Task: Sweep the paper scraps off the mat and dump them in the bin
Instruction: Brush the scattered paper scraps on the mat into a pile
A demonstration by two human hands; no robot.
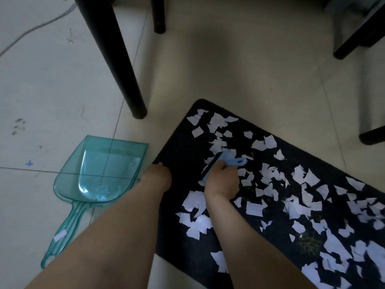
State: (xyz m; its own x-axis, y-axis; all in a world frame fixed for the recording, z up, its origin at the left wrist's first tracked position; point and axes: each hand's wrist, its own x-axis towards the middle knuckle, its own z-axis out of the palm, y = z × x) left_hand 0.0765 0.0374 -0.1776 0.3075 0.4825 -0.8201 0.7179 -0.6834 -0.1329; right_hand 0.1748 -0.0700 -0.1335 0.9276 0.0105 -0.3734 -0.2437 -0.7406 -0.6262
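A dark mat [183, 142] lies on the tiled floor, strewn with several white paper scraps [308, 180]. My right hand [223, 180] is shut on a small light-blue brush [225, 161], its dark bristles resting on the mat among the scraps. My left hand [157, 176] presses down on the mat's left edge, fingers curled; whether it pinches the edge is hidden. A clear teal dustpan [100, 172] lies flat on the floor just left of the mat, mouth pointing away from me, with nothing in it. No bin is in view.
A black table leg [116, 59] stands on the floor just beyond the dustpan and the mat's far corner. More black furniture legs [159, 15] stand at the top and right. A grey cable [31, 28] runs across the tiles at the top left.
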